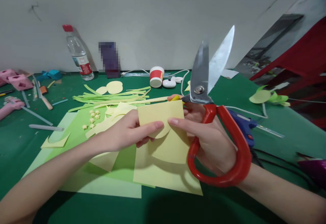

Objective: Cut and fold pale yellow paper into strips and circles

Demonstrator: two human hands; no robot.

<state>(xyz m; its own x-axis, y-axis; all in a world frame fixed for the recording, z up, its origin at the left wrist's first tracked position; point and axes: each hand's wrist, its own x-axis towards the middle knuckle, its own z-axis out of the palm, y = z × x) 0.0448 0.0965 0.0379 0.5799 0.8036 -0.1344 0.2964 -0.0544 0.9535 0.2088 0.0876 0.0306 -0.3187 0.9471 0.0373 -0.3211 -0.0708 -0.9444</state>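
Observation:
In the head view, my left hand (132, 129) pinches a pale yellow piece of paper (160, 112) with a rounded lower edge, thumb on its front. My right hand (211, 139) presses its thumb on the right side of the same paper. Red-handled scissors (224, 180) hang around my right hand, their blades apart and pointing up, away from the paper. Something yellow and narrow shows by the right fingers behind the paper; I cannot make out what. Below lie pale yellow sheets (163, 173) and light green sheets (102, 186).
Green paper strips (112, 96), small paper stars (92, 119) and yellow paper ovals (114, 87) lie beyond my left hand. A water bottle (80, 59), a paper cup (156, 76) and a white earbud case (169, 83) stand near the wall. A blue glue gun (240, 125) lies right.

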